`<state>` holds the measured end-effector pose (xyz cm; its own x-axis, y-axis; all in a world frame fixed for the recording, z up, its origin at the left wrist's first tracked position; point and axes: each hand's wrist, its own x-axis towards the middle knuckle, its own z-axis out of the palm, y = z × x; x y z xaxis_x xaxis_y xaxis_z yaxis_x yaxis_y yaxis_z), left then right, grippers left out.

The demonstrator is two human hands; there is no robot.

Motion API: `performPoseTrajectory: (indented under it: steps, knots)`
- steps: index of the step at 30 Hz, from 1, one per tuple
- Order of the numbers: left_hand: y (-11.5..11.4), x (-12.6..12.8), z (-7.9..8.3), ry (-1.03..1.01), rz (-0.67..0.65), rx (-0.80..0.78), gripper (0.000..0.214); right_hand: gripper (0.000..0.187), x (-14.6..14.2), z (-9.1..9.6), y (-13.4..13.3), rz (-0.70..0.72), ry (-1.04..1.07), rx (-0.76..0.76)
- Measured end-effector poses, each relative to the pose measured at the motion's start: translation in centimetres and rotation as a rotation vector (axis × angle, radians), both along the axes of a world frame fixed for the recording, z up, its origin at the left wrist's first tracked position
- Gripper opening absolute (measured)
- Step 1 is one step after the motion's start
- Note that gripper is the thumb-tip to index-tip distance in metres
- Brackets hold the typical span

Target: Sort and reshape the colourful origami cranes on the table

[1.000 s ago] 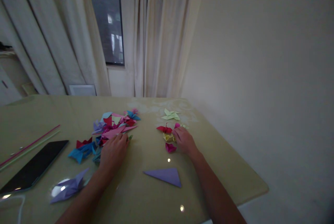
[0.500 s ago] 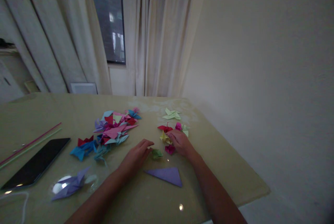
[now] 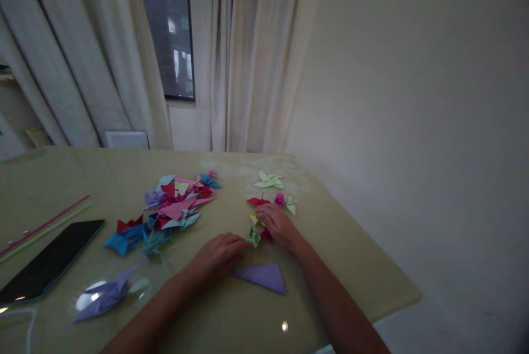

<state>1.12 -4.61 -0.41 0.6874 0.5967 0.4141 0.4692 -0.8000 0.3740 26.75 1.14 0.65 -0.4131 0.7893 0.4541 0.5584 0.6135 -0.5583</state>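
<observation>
My left hand (image 3: 225,252) rests low over the table, its fingertips closed on the left edge of a small green origami piece (image 3: 254,237), which stands tilted up. My right hand (image 3: 278,224) reaches in from the right, fingers bent down over a yellow origami piece (image 3: 253,218) and partly covering it. Under the right palm's near side, a magenta origami piece (image 3: 266,235) is half hidden. A red origami crane (image 3: 258,201) lies just beyond the right fingers. Nearer me is a flat purple folded paper triangle (image 3: 263,277), its left tip close to the left hand.
A pink paper ball (image 3: 280,199) and pale green folded papers (image 3: 269,179) lie farther back. To the left are a heap of colourful origami (image 3: 177,205), a purple origami piece (image 3: 106,296), a black phone (image 3: 52,257) and two thin sticks (image 3: 49,222). A wall (image 3: 413,123) borders the right.
My left hand has moved right and the green piece has turned from lying wide to standing up. My right hand has shifted left, covering more of the yellow piece. The view has swung slightly right.
</observation>
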Motion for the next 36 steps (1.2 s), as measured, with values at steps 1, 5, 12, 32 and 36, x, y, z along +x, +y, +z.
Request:
performPoseTrajectory:
  steps: [1, 5, 12, 32, 36]
  knots:
    - [0.0, 0.1, 0.1, -0.002, 0.001, 0.011, 0.034, 0.047, -0.2, 0.0, -0.1, 0.023, -0.014, -0.013]
    - [0.8, -1.4, 0.8, 0.048, 0.285, 0.105, 0.035, 0.051, -0.4, 0.4, -0.3, 0.083, 0.011, -0.047]
    - [1.7, -6.2, 2.3, 0.357, 1.033, 0.209, 0.035, 0.057, 0.0, 1.0, -0.3, -0.024, 0.121, 0.0]
    - [-1.9, 0.3, 1.0, -0.206, 0.236, 0.438, 0.028, 0.032, -4.9, 1.6, -3.6, 0.101, 0.453, -0.305]
    - [-1.6, 0.1, 0.9, -0.16, 0.212, 0.388, 0.028, 0.028, -5.1, 1.0, -3.3, 0.104, 0.547, -0.349]
